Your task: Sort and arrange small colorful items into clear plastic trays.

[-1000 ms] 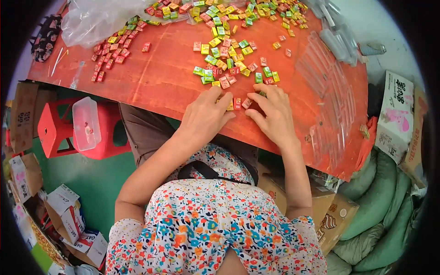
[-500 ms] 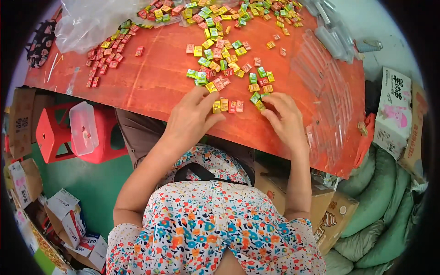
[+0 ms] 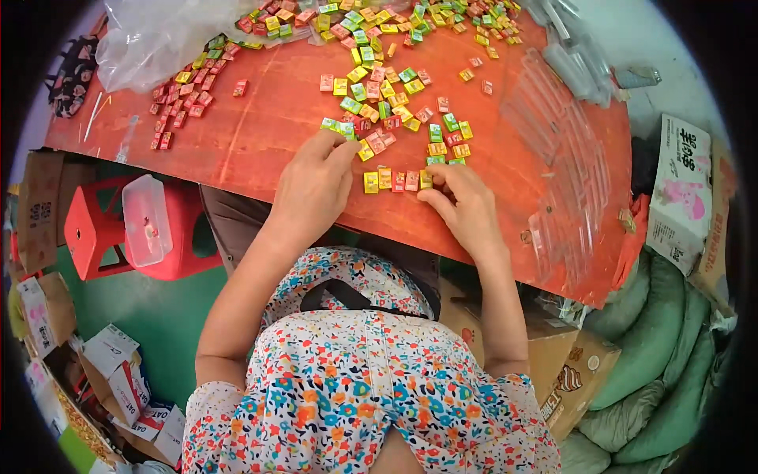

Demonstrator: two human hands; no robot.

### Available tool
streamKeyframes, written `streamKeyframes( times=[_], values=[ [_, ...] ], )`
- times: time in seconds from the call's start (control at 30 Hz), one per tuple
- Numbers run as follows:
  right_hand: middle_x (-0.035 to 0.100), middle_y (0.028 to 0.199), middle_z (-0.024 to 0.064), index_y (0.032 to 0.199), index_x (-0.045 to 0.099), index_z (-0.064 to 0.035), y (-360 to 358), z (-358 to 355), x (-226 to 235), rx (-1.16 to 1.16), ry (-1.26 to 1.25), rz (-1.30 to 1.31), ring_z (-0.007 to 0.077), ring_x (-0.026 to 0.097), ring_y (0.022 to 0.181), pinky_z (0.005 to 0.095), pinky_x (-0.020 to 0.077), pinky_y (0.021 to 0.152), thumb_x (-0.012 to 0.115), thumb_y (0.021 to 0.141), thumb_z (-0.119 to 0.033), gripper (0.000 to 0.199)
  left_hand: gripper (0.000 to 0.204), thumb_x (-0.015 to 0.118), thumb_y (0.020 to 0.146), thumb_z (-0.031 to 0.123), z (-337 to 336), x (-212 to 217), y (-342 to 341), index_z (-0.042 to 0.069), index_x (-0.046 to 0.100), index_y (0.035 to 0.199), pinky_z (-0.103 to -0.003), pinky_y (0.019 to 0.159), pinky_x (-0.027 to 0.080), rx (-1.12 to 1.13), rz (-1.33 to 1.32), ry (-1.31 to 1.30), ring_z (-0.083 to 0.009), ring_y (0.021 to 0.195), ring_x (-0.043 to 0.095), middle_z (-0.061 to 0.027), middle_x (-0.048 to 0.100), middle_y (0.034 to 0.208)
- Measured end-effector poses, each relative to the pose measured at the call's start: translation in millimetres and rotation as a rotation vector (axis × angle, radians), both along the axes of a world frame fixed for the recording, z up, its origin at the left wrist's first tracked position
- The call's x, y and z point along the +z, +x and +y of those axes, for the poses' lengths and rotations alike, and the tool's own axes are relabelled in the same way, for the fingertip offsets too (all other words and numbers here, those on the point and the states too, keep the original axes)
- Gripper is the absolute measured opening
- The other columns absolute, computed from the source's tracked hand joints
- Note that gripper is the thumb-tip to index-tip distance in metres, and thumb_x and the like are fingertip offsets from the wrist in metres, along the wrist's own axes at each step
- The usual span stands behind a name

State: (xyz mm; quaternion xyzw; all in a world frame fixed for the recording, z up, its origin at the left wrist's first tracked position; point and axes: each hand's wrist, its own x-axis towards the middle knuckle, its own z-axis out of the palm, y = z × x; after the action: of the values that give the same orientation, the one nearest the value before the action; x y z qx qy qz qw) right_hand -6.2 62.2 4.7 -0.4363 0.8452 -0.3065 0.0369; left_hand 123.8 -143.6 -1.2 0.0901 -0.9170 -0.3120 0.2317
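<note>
Near the front edge of the table, a short row of small boxes stands side by side: a yellow box (image 3: 371, 183), another yellow box (image 3: 385, 178) and two red boxes (image 3: 405, 182). My right hand (image 3: 464, 207) pinches a small yellow box (image 3: 425, 180) between thumb and fingertips at the row's right end. My left hand (image 3: 314, 178) is left of the row, its fingers bent and close together over some small green boxes (image 3: 338, 129). Those fingertips touch at least one green box, partly hidden beneath them. Yellow and red boxes lie just beyond the row.
Many loose red, yellow and green boxes (image 3: 375, 77) spread over the red table (image 3: 260, 134). Clear plastic bags (image 3: 162, 39) lie at the far left, clear plastic strips (image 3: 564, 174) at the right. Red stools (image 3: 93, 229) and cartons (image 3: 669, 193) flank the table.
My right hand has moved left and brought a yellow box to the row's right end. My left hand has drawn back left from the row to the green boxes.
</note>
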Motion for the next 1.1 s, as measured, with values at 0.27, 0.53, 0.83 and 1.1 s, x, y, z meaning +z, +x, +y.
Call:
streamKeyframes(
  times=[0.27,0.53,0.83,1.1],
  values=[
    [0.064,0.107,0.0112,0.110,0.066,-0.0064,-35.9,0.5,6.3,0.224,0.009,0.228,0.0302,0.061,0.097,0.0399,0.0503,0.083,0.068,0.085,-0.005,0.025,0.027,0.060,0.083,-0.003,4.2,1.8,2.6,-0.001,0.063,0.110,-0.045,0.080,0.054,-0.009,-0.020,0.047,-0.0366,0.095,0.062,-0.0168,0.061,0.101],
    [0.063,0.103,0.0084,0.110,0.065,-0.0044,-27.5,9.6,15.6,0.263,0.155,0.388,0.0274,0.059,0.095,0.0397,0.0467,0.081,0.066,0.082,-0.005,0.028,0.024,0.061,0.084,-0.001,-1.0,1.9,10.1,0.000,0.063,0.108,-0.045,0.078,0.054,-0.001,-0.028,0.044,-0.0361,0.093,0.063,-0.0160,0.061,0.100],
    [0.065,0.091,0.0118,0.108,0.066,-0.0023,-15.1,13.6,14.9,0.073,0.048,-0.022,0.0298,0.063,0.085,0.0408,0.0504,0.076,0.074,0.083,-0.014,0.029,0.020,0.063,0.084,0.002,3.2,0.0,0.1,0.000,0.064,0.104,-0.043,0.078,0.053,0.026,0.005,-0.013,-0.0346,0.091,0.062,-0.0149,0.060,0.097],
    [0.067,0.099,0.0137,0.107,0.067,-0.0041,-25.2,-1.5,22.2,0.059,-0.004,0.054,0.0326,0.065,0.094,0.0416,0.0523,0.079,0.071,0.085,-0.010,0.023,0.023,0.074,0.079,0.011,2.6,8.3,-20.1,0.003,0.064,0.098,-0.042,0.080,0.050,0.005,-0.165,-0.280,-0.0311,0.092,0.059,-0.0122,0.055,0.098]
  ],
)
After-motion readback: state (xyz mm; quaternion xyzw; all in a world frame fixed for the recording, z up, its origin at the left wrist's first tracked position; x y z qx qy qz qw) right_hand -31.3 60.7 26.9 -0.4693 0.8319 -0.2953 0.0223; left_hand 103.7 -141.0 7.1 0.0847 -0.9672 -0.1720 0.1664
